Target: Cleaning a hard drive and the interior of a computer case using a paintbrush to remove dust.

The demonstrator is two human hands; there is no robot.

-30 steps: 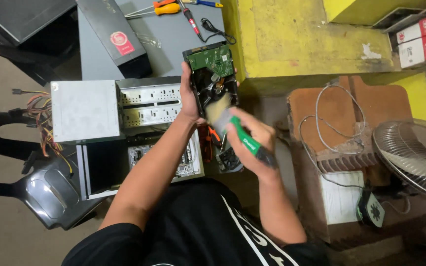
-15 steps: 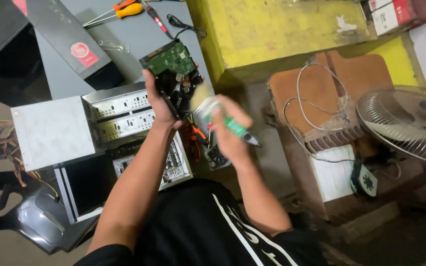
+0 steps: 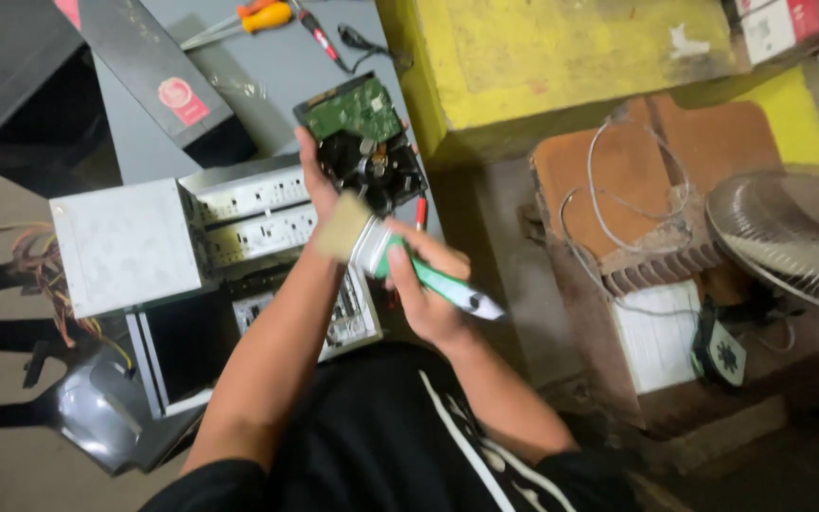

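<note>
Compared with half a second ago, view has swung a bit; hard drive sits a little lower and more central in frame, brush head has dropped off the drive toward the left wrist.

Left hand holds the hard drive up, fingers closed around its near-left edge, green circuit board facing the camera. Drive's long axis runs roughly 11 to 5 o'clock.

Right hand fingers wrapped shut on the green handle of a paintbrush. Brush axis runs 10 to 4 o'clock, bristles at the 10 o'clock end, touching or just over the left wrist. Drive lies at 12 o'clock from the bristles, near but apart. Left hand is the one on the drive; right hand is nearer the body.

Counts: one hard drive, one paintbrush, one open computer case below the hands, one orange-handled screwdriver on the grey bench at 11 o'clock, one fan at 3 o'clock.
</note>
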